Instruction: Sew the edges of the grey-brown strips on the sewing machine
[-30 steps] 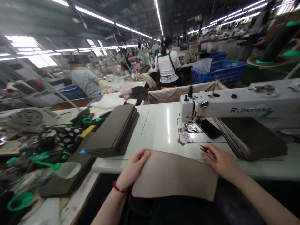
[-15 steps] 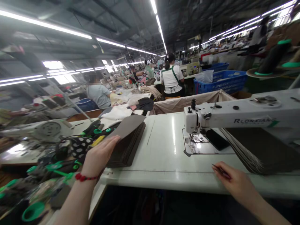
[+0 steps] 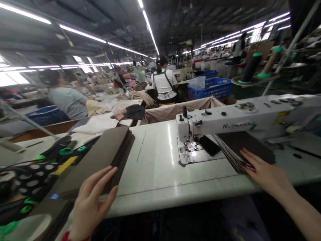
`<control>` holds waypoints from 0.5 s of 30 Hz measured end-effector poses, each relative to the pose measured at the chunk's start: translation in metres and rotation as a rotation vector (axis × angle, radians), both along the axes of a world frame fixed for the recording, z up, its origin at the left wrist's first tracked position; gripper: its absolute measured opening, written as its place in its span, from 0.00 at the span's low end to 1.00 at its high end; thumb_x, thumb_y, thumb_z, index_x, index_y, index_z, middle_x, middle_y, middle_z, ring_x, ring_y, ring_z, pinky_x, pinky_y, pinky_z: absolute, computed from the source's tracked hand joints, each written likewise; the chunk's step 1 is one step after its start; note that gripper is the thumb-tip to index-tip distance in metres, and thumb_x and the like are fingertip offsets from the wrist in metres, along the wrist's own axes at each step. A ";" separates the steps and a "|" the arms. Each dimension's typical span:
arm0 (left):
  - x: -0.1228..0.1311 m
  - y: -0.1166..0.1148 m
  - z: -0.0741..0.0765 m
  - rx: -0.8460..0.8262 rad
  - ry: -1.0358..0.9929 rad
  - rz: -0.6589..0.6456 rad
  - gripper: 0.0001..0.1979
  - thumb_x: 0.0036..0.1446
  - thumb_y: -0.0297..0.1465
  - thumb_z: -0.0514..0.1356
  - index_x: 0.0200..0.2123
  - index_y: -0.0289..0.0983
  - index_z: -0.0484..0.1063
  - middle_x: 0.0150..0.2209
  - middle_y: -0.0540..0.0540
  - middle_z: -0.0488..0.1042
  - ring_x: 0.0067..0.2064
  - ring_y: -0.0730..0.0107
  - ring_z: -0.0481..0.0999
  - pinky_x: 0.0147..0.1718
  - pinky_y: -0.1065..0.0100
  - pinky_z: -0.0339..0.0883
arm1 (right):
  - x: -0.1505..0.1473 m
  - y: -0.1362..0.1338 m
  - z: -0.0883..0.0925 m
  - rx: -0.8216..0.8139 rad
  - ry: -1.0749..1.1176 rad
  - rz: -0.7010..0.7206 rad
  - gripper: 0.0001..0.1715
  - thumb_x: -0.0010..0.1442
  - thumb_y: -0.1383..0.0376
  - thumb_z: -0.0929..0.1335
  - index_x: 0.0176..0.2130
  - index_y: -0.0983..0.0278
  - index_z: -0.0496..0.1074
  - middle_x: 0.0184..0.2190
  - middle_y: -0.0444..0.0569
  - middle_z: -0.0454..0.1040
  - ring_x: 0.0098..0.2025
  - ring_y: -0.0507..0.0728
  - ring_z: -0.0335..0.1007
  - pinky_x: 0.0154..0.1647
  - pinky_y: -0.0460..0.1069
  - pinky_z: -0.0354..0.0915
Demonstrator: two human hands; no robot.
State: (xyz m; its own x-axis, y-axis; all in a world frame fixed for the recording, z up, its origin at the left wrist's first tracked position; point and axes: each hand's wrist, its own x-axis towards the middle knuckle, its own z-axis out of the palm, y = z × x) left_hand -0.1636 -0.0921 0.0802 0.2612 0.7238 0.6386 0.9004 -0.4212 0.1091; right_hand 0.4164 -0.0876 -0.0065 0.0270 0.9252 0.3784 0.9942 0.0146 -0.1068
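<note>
My left hand (image 3: 90, 201) lies open, fingers spread, on the near end of a stack of dark brown sheets (image 3: 102, 154) at the left of the white table (image 3: 160, 170). My right hand (image 3: 265, 172) reaches onto the fanned near edge of a second dark stack (image 3: 245, 142) under the arm of the white sewing machine (image 3: 225, 120). A small thin pinkish tool, which looks like snips (image 3: 250, 167), shows tucked under its fingers. A black phone (image 3: 210, 145) lies beside the needle plate (image 3: 189, 150).
At the left lie polka-dot fabric (image 3: 27, 177), green spools (image 3: 66, 151) and a yellow tool (image 3: 62, 165). Thread cones (image 3: 250, 68) stand at the upper right. A blue crate (image 3: 213, 87) and a cloth-lined bin (image 3: 180, 110) are behind the table. Other people work at benches further back.
The tan sheet that lay before me is out of view. My left hand went left onto the left stack. My right hand moved forward onto the right stack.
</note>
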 end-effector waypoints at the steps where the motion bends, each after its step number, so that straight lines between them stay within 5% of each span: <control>1: 0.021 -0.002 -0.008 -0.048 -0.074 -0.054 0.23 0.58 0.33 0.60 0.58 0.47 0.66 0.56 0.44 0.68 0.54 0.53 0.70 0.57 0.50 0.61 | 0.004 0.000 -0.001 -0.017 -0.033 0.007 0.28 0.64 0.58 0.60 0.62 0.57 0.61 0.62 0.45 0.63 0.42 0.59 0.76 0.32 0.51 0.71; 6: 0.140 -0.005 -0.053 -0.833 -0.756 -0.295 0.16 0.65 0.38 0.52 0.52 0.41 0.69 0.49 0.41 0.73 0.48 0.58 0.75 0.50 0.56 0.70 | -0.009 -0.022 0.030 0.083 -0.092 0.045 0.22 0.64 0.64 0.59 0.54 0.61 0.71 0.52 0.49 0.74 0.38 0.60 0.76 0.33 0.54 0.69; 9: 0.200 0.003 -0.063 -1.254 -1.243 -0.395 0.23 0.66 0.45 0.48 0.54 0.35 0.67 0.50 0.36 0.72 0.49 0.55 0.76 0.48 0.54 0.71 | -0.052 -0.050 0.058 0.130 0.015 0.293 0.20 0.60 0.67 0.61 0.50 0.60 0.72 0.48 0.50 0.76 0.42 0.61 0.75 0.40 0.55 0.69; 12: 0.238 0.012 -0.064 -1.410 -1.412 -0.469 0.27 0.65 0.46 0.52 0.61 0.37 0.57 0.52 0.34 0.70 0.50 0.53 0.75 0.46 0.54 0.72 | -0.113 -0.076 0.064 0.143 0.131 0.677 0.15 0.63 0.65 0.60 0.44 0.59 0.73 0.38 0.52 0.79 0.34 0.58 0.75 0.30 0.50 0.67; 15: 0.248 0.016 -0.068 -1.405 -1.314 -0.467 0.42 0.59 0.39 0.62 0.67 0.46 0.39 0.44 0.41 0.74 0.40 0.60 0.78 0.37 0.61 0.74 | -0.163 -0.089 0.050 0.013 0.272 0.917 0.14 0.66 0.62 0.61 0.32 0.61 0.72 0.23 0.45 0.75 0.22 0.52 0.69 0.20 0.47 0.58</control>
State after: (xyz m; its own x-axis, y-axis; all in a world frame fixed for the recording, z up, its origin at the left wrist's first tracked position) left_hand 0.0847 -0.0756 0.0122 0.4741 0.8290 -0.2967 -0.1332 0.4007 0.9065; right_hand 0.2531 -0.1764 0.0439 -0.6177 0.6255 0.4766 0.5359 0.7784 -0.3269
